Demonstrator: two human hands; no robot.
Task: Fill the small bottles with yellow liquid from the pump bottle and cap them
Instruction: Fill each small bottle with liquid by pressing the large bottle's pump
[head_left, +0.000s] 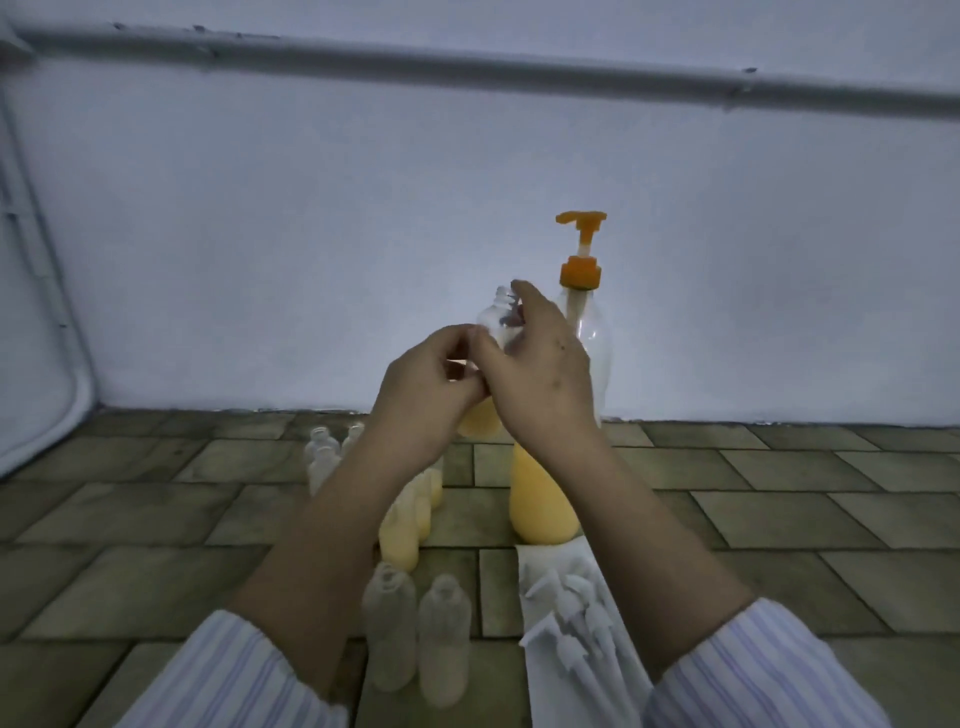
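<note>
A small clear bottle (496, 325) with yellow liquid in its lower part is held up in front of the wall, its threaded neck uncapped. My left hand (426, 395) grips its body from the left, and my right hand (540, 374) wraps round it from the right with a finger beside the neck. Behind my right hand stands the tall pump bottle (545, 499), yellow liquid in its lower half and an orange pump head (582, 221) on top. Filled small bottles (400, 535) stand under my left forearm. Two empty small bottles (415, 634) stand near me.
More empty small bottles (324, 454) stand at the back left near the wall. White spray caps (576, 613) lie in a pile on a white sheet at the right, partly under my right forearm. The surface has a brick-pattern covering (779, 499).
</note>
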